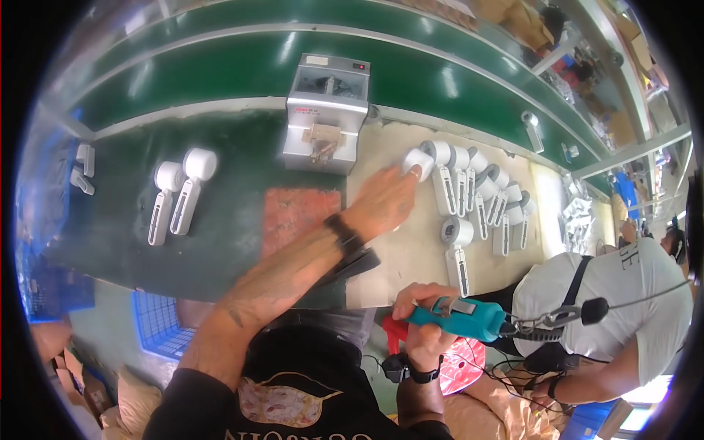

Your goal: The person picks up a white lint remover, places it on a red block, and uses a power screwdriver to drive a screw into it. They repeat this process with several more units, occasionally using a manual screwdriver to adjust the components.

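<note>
My left hand [385, 198] reaches across the bench, its fingers closed on the round head of a white handheld fan [418, 163]; the rest of that fan is mostly hidden behind the hand. Several more white fans [460, 176] lie side by side just to the right. Nearer the front edge lies another single fan [457, 249]. My right hand [425, 323] is wrapped around a teal electric screwdriver [469, 319], held low in front of the bench and hooked to a clip and coiled cord on its right. Two white fans [185, 194] rest on the green mat at left.
A silver screw feeder [326, 117] stands at the back centre, with a red pad [301, 220] in front. Small white parts [84, 169] lie far left. A co-worker in a white shirt [587, 308] is close on the right. A blue basket [161, 323] sits below the bench.
</note>
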Demonstrator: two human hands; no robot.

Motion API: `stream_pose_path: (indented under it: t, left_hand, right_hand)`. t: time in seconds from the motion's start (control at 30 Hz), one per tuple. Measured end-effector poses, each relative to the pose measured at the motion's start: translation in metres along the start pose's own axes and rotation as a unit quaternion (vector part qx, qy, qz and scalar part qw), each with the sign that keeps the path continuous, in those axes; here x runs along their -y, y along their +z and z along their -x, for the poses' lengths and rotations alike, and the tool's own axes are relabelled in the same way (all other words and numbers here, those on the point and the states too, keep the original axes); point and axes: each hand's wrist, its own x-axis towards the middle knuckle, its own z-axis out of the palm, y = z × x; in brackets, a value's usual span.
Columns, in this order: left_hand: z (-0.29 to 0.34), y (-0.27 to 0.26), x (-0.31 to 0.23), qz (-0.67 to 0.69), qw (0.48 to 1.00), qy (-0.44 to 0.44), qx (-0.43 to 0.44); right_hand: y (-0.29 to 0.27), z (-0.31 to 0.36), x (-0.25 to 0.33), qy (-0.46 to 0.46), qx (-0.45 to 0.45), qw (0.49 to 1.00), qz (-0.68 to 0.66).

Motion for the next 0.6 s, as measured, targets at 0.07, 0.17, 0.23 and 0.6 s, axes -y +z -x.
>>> stream_pose_path:
  t: [0.07, 0.17, 0.23, 0.6]
  left_hand:
    - [0.011, -0.027, -0.004, 0.036, 0.999, 0.022, 0.003]
    - [0.023, -0.097, -0.029, 0.091, 0.979, -0.140, 0.112]
    - [0.047, -0.124, -0.025, 0.093, 0.982, -0.117, 0.113]
    - [0.090, -0.151, 0.004, 0.070, 0.989, -0.111, 0.066]
  right_hand:
    - [0.002, -0.009, -0.007, 0.019, -0.013, 0.998, 0.055]
    - [0.002, -0.024, -0.021, -0.004, -0.007, 0.996, 0.090]
    - [0.008, -0.032, -0.028, 0.010, -0.021, 0.996, 0.089]
    - [0.067, -0.072, -0.018, 0.014, 0.036, 0.998, 0.047]
